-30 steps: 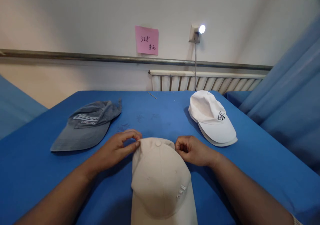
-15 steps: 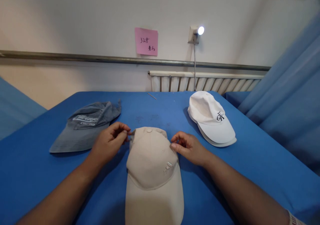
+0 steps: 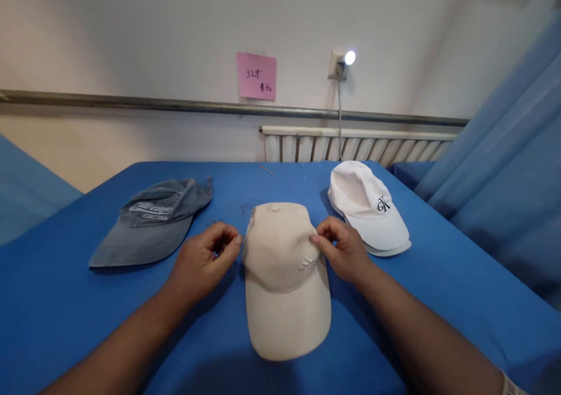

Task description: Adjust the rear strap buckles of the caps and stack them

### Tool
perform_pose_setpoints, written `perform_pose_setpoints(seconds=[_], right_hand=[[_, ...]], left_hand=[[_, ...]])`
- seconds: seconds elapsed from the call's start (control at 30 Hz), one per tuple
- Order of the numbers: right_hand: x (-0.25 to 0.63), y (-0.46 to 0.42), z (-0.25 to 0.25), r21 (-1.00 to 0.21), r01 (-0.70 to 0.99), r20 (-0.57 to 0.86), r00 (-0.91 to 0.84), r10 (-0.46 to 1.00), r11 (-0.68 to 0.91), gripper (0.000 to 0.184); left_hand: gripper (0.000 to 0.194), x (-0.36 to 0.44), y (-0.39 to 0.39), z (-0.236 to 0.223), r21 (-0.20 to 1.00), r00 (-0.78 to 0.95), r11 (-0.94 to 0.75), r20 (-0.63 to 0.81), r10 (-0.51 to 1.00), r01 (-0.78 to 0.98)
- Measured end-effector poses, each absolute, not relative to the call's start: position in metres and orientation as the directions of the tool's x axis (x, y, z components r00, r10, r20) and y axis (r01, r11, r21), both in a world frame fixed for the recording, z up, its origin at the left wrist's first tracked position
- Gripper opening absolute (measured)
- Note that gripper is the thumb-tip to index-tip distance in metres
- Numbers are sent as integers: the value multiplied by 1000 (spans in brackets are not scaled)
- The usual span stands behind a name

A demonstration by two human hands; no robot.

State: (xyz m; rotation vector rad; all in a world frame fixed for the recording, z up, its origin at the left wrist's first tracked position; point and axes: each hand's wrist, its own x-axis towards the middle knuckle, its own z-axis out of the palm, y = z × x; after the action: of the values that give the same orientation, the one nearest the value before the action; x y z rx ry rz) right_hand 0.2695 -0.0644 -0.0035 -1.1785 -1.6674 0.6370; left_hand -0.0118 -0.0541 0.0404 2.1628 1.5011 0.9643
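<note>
A beige baseball cap (image 3: 280,249) lies in the middle of the blue surface, its brim toward me and a small logo on its front right. My right hand (image 3: 344,249) pinches the cap's right side between thumb and fingers, and the fabric dents there. Just left of the crown, my left hand (image 3: 208,257) has its fingers curled in and the thumb close to the index finger. Nothing shows in the left fingers, which seem slightly apart from the cap. A grey-blue cap (image 3: 153,219) with white lettering rests at the left. White caps (image 3: 363,196), apparently stacked, sit at the right.
The blue-covered table (image 3: 87,307) reaches back to a wall with a metal rail (image 3: 175,104) and a radiator (image 3: 307,144). A thin stick (image 3: 265,169) lies near its far edge. Blue curtains (image 3: 504,149) hang at the right. A pink note (image 3: 256,75) is on the wall.
The beige cap has moved away from me, shifting left and then right, so its whole brim now shows. Both hands moved along with it; the left fingers have come off its back edge.
</note>
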Motion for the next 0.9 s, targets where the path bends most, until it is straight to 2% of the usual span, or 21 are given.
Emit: perform_pose_setpoints(seconds=[0.1, 0.17, 0.23, 0.3, 0.4, 0.47, 0.53, 0.67, 0.8, 0.9], right_hand=[[274, -52, -13, -868, 405, 298, -37, 954, 287, 14], [273, -46, -21, -919, 327, 232, -1, 973, 219, 15], [272, -43, -26, -953, 231, 214, 43, 976, 199, 16], [271, -42, -29, -960, 169, 240, 76, 968, 225, 16], [271, -43, -28, -937, 183, 317, 92, 944, 297, 15], [272, -46, -25, -909, 228, 376, 87, 923, 349, 14], [272, -51, -21, -876, 272, 432, 73, 899, 399, 13], [268, -56, -16, -851, 273, 483, 69, 873, 449, 14], [266, -46, -21, -926, 161, 365, 162, 917, 341, 17], [266, -39, -26, -955, 194, 258, 180, 949, 223, 20]], left_hand=[[25, -8, -55, 40, 572, 308, -412, 274, 911, 710], [26, -3, -58, 38, 548, 412, -456, 210, 887, 702], [25, 2, -61, 35, 546, 446, -475, 196, 873, 690], [26, 6, -60, 28, 575, 349, -416, 230, 908, 704], [43, 9, -52, 15, 695, 116, -220, 194, 974, 685], [48, 9, -44, 8, 807, 66, -108, 85, 994, 581], [44, 8, -39, 4, 890, 95, -1, -47, 994, 456], [29, 6, -41, 11, 949, 195, 214, -261, 945, 230], [18, 3, -45, 23, 911, 202, 393, -364, 909, -128], [15, 4, -44, 30, 883, 124, 372, -351, 928, -285]])
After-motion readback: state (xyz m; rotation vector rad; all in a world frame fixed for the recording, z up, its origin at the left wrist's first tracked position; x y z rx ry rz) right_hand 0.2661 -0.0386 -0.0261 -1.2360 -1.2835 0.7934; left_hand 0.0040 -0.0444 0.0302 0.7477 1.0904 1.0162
